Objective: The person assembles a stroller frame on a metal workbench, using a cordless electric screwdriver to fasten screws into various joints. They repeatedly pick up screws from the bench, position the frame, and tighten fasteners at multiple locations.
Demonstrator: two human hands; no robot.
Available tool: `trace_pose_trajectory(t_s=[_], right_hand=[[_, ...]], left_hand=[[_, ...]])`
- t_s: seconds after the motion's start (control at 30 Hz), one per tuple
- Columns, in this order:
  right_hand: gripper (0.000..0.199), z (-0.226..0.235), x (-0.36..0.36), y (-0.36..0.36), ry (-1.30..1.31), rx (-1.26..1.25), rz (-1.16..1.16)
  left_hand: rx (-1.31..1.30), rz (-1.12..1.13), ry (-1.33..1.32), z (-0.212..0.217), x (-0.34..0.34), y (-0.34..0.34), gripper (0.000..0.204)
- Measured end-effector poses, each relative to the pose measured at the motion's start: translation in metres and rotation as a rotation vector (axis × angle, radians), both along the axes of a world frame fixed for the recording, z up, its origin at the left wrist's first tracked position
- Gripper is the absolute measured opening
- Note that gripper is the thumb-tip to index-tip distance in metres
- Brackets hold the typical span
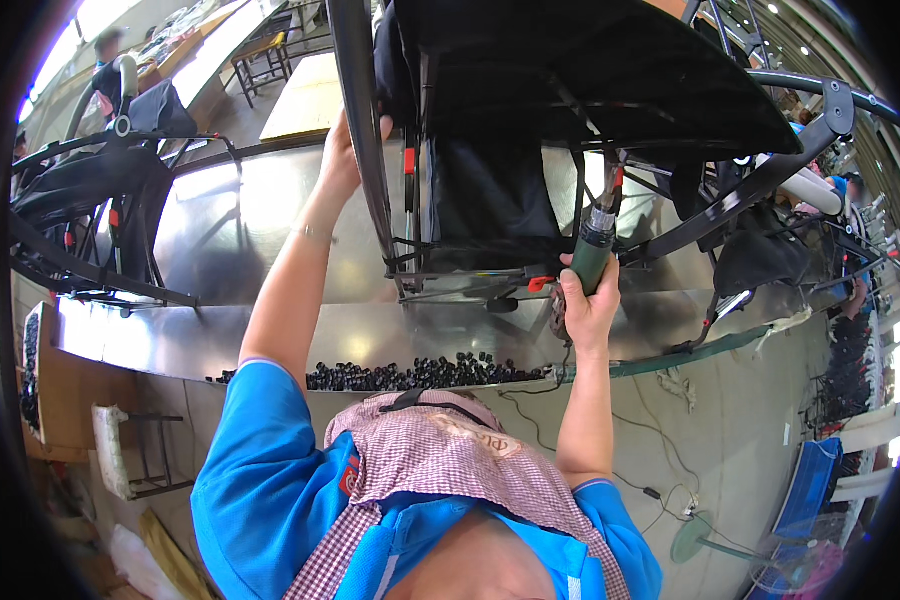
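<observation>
A black tubular frame with black fabric panels (490, 190), stroller-like in build, stands on the metal-topped workbench (300, 270) before me. My left hand (345, 160) is closed around a thick upright tube (361, 140) at its left side; the tube hides part of the fingers. In my right hand (592, 303) is a green electric screwdriver (594, 250) with a silver nose, gripped by its body. Its tip points away from me and meets the frame's right side near a red part (618, 177); the exact contact point is too small to make out.
Many small black parts (420, 373) lie along the bench's near edge. Similar black frames stand at left (120, 200) and right (765, 245). Cables (660, 430) trail over the floor by a standing fan (692, 538). A stool (135, 450) is at lower left.
</observation>
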State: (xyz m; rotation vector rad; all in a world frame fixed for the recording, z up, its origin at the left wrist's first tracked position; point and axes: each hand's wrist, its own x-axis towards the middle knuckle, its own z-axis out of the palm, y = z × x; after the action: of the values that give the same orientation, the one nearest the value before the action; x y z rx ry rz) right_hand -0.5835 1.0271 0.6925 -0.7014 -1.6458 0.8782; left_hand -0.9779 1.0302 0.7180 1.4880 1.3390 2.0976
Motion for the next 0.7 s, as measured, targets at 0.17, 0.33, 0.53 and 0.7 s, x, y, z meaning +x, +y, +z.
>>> trace_pose_trajectory(t_s=[0.17,0.33,0.53,0.7], right_hand=[[0.042,-0.011,0.003,0.003,0.068,-0.041,-0.043],[0.039,-0.009,-0.006,0.002,0.062,0.058,-0.094],[0.036,-0.014,-0.004,0.002,0.146,-0.024,-0.045],[0.035,-0.018,0.000,0.005,0.139,-0.099,0.010]], left_hand=[[-0.111,-0.358,0.080,0.066,0.034,0.037,0.032],[-0.372,-0.515,0.263,0.041,-0.018,0.104,0.021],[0.009,-0.100,0.014,0.003,-0.012,0.058,0.029],[-0.237,0.044,0.156,0.017,0.023,0.022,0.028]])
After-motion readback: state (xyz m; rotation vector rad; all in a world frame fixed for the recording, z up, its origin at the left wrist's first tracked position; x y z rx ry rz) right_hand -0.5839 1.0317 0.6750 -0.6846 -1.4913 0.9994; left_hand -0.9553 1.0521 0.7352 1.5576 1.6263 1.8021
